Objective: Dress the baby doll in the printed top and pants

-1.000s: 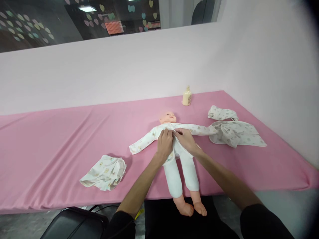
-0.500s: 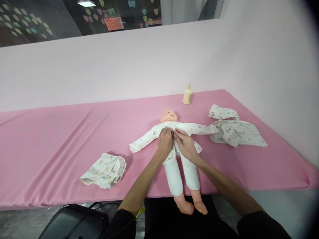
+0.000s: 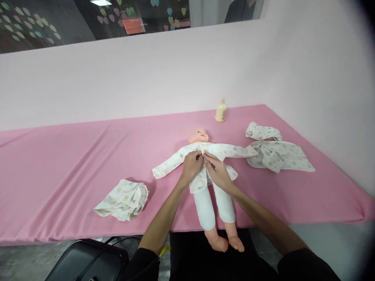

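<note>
Long-sleeved infant shirt (image 3: 198, 182), worn by a baby doll (image 3: 204, 210) lying on a pink tablecloth (image 3: 76, 168), has its front pinched at the chest between the narrowed fingertips of the left hand (image 3: 191, 164) and right hand (image 3: 218, 171), side by side.

Your left grip (image 3: 191, 166) has slid slightly left, its bent fingers now arching so that a dark gap shows beneath them. As that wrist moves aside, more of the left front panel of the shirt (image 3: 199, 182) comes into sight. Your right grip (image 3: 217, 170) has shifted a touch nearer, its fingers drawn closer together than a second ago. To the right of that wrist, the shirt's hem now fans out further. Far off behind the window, the dark-clothed person (image 3: 238, 11) shows wider than half a second ago.
</note>
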`<control>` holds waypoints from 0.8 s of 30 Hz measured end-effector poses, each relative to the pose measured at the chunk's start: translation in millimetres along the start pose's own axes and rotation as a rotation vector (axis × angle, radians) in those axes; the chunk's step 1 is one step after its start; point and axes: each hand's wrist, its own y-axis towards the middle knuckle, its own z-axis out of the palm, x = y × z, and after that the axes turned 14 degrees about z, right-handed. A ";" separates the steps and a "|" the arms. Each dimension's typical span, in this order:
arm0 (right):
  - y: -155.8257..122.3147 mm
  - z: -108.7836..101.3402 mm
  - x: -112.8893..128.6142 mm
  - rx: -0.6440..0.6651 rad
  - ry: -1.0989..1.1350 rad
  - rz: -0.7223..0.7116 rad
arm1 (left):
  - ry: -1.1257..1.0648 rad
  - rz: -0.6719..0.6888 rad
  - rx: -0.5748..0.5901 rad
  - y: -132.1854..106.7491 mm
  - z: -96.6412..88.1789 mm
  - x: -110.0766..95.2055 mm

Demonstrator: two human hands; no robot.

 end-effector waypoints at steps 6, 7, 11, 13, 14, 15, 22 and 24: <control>0.4 2.3 -2.3 0.012 -0.064 -0.054 | -0.147 -0.134 0.026 3.1 -8.3 7.1; 0.4 2.1 -2.0 0.012 -0.076 -0.062 | -0.128 -0.131 0.021 3.3 -7.8 7.4; 0.1 -1.4 0.0 -0.011 -0.123 -0.087 | -0.047 -0.094 -0.002 4.5 -3.3 5.2; 0.6 -3.2 -1.2 -0.057 -0.173 -0.093 | -0.019 -0.071 -0.004 5.6 -1.1 3.2; 1.1 -3.7 -2.5 -0.082 -0.206 -0.099 | -0.010 -0.060 -0.005 6.2 -0.2 2.4; 1.6 -3.8 -4.2 -0.101 -0.241 -0.108 | -0.003 -0.051 -0.007 6.8 0.4 1.7; 6.2 -1.8 -10.7 -0.047 -0.216 -0.082 | 0.014 -0.055 -0.043 7.0 3.0 3.5; 7.8 -3.0 -10.4 0.000 -0.168 -0.039 | 0.052 -0.078 -0.073 6.6 4.8 4.6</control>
